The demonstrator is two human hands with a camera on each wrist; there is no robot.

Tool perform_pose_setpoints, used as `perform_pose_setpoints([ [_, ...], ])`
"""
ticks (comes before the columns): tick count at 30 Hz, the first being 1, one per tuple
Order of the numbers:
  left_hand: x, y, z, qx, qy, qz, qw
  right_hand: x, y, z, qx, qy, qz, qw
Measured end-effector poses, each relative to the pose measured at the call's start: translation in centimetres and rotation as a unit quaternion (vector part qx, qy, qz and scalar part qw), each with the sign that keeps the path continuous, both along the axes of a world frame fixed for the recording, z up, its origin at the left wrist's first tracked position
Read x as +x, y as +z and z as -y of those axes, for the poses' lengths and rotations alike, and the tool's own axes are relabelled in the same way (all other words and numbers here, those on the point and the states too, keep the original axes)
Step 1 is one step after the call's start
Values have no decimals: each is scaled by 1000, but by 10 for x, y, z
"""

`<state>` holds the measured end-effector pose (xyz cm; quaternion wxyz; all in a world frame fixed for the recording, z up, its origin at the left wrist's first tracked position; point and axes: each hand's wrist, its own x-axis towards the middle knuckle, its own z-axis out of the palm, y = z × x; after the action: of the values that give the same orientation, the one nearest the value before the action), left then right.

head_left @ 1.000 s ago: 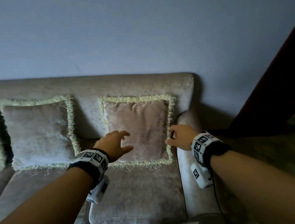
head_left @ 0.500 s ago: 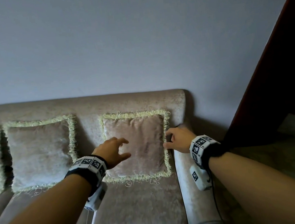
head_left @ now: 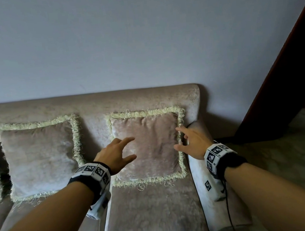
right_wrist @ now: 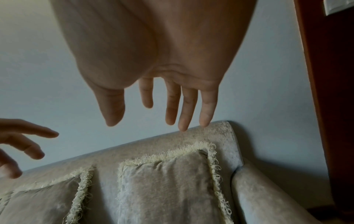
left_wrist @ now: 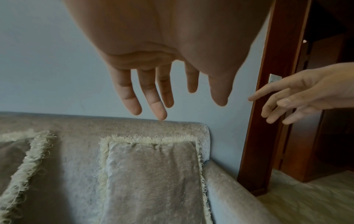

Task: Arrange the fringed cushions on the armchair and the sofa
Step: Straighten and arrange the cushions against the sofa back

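Cushion [head_left: 147, 146] upright against sofa [head_left: 89, 105] back | pale wall [head_left: 139, 40] behind | both grips spread, holding nothing

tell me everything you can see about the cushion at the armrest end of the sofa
The cushion is square, in pinkish-beige velvety fabric with a pale cream fringe on all four edges. It stands upright on the seat, leaning against the sofa backrest, close beside the armrest. Both wrist views show the left hand and right hand open and clear of it.
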<state>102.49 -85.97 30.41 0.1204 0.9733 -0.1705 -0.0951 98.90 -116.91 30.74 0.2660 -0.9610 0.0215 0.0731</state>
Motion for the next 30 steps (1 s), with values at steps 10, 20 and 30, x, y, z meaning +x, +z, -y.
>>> perform_pose_setpoints([
  [10,82,-82,-11,-36,41,-21,998,79,-88,9,23,-56,-39,997],
  [20,205,-222,-6,-92,164,-63,980,210,-233,27,74,-117,-66,988],
  [30,264,-350,-13,-250,251,-46,934,262,-354,37,161,-198,-50,966],
])
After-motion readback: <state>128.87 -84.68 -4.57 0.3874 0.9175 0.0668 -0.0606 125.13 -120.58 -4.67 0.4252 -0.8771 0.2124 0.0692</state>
